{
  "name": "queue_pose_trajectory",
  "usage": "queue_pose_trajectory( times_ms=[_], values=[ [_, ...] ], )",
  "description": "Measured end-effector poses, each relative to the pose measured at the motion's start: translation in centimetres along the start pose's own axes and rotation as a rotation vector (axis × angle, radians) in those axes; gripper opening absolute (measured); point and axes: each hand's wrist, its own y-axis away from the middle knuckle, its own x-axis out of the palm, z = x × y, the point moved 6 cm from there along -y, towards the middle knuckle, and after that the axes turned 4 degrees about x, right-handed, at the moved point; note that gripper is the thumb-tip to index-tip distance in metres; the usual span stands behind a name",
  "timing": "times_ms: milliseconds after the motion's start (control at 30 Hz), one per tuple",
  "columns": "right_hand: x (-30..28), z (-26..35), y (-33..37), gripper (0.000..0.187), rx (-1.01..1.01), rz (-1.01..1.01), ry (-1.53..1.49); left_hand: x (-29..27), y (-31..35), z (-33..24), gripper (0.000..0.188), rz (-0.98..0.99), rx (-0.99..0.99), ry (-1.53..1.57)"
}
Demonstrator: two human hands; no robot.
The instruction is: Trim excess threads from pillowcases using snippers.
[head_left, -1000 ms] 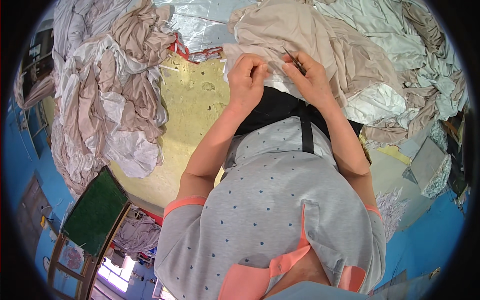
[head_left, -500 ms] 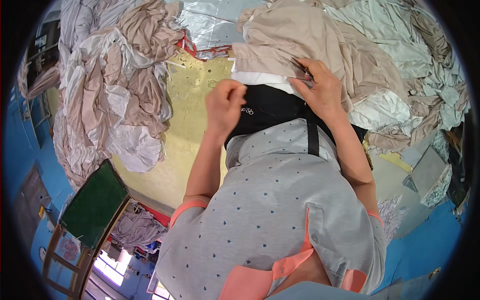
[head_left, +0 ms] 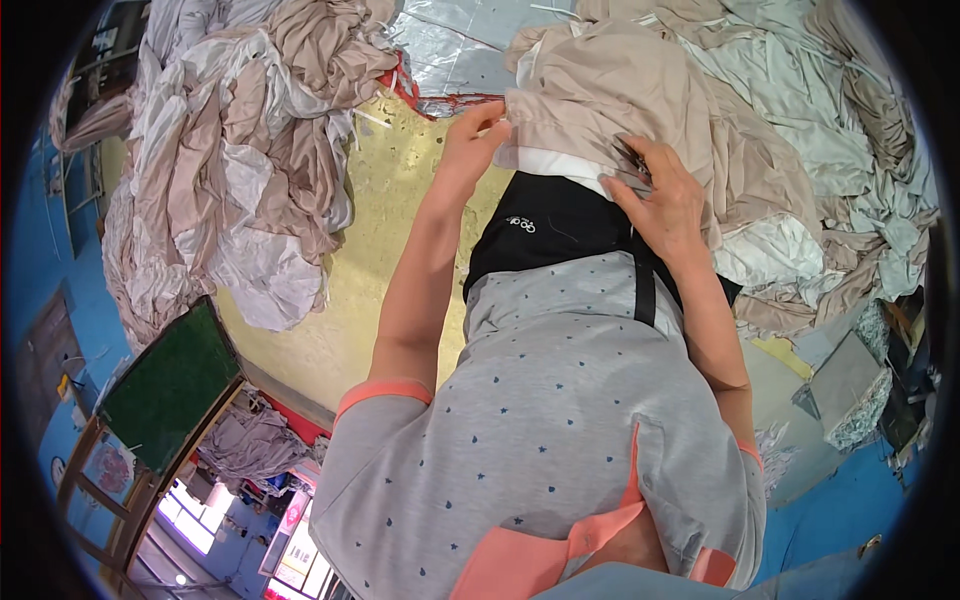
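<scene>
A beige cloth (head_left: 585,100) with a white layer (head_left: 560,164) under its near edge lies across my lap, over a black garment (head_left: 540,220). My left hand (head_left: 470,155) is at the cloth's left corner, with thumb and forefinger closing on its edge. In my right hand (head_left: 662,200) is a pair of small dark thread snips (head_left: 634,157), the blades pointing up and left over the cloth. Its thumb rests by the white edge. Part of the snips is hidden by the fingers.
A heap of beige and white cloth (head_left: 250,170) is piled on the left. More pale green and beige cloth (head_left: 790,110) lies at the right. Between them are a yellowish worn surface (head_left: 400,190) and a silvery sheet (head_left: 450,50). A green board (head_left: 170,390) stands lower left.
My left hand has moved up and away from above the black garment to the cloth's left corner. My right hand keeps the snips in nearly the same place over the cloth.
</scene>
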Motion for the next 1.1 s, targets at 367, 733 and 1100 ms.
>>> queue_pose_trajectory(
  times_ms=[367, 733, 1100],
  values=[
    [0.3, 0.1, -0.3, 0.039, 0.026, 0.001, -0.035, -1.3, -1.1, 2.1, 0.012, -0.127, -0.181, 0.152],
    [1.6, 0.9, -0.9, 0.038, -0.084, -0.01, 0.013, 1.0, -1.6, 1.4, 0.014, 0.039, -0.055, 0.143],
    [2.2, -0.2, -1.0, 0.038, 0.093, 0.057, -0.095, -6.2, -0.8, 2.6, 0.013, -0.257, 0.044, -0.047]
  ],
)
